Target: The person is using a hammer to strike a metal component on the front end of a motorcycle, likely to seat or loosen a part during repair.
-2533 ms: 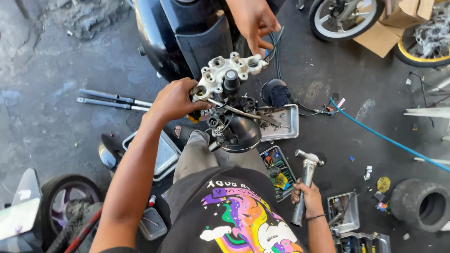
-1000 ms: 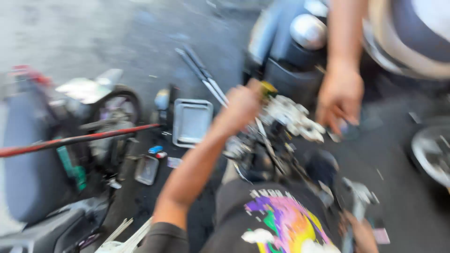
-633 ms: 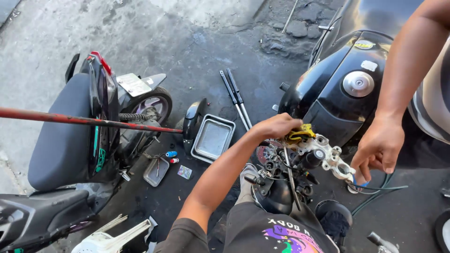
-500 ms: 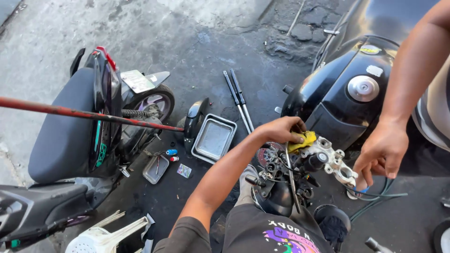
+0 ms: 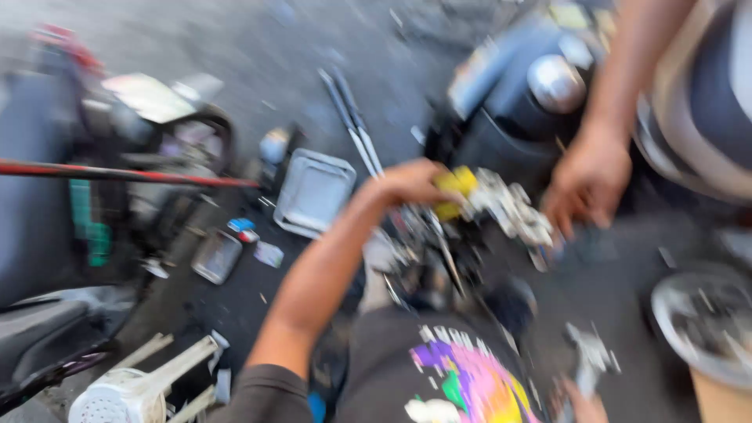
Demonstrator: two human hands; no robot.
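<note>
Yellow cloth (image 5: pixel 454 188) under left hand (image 5: pixel 407 182)

Motion blur smears the whole view, so fine detail is lost everywhere. The left hand (image 5: pixel 411 184) rests against a yellow piece (image 5: pixel 454 188) on a pale metal part (image 5: pixel 509 211), but its fingers and grip cannot be made out. The right hand (image 5: pixel 580 407) is cut off by the bottom edge; the grey tool (image 5: pixel 589 360) just above it is a smear. Beyond the metal part, another person's hand (image 5: pixel 587 180) has blurred fingertips, and the arm runs out of the top edge.
</note>
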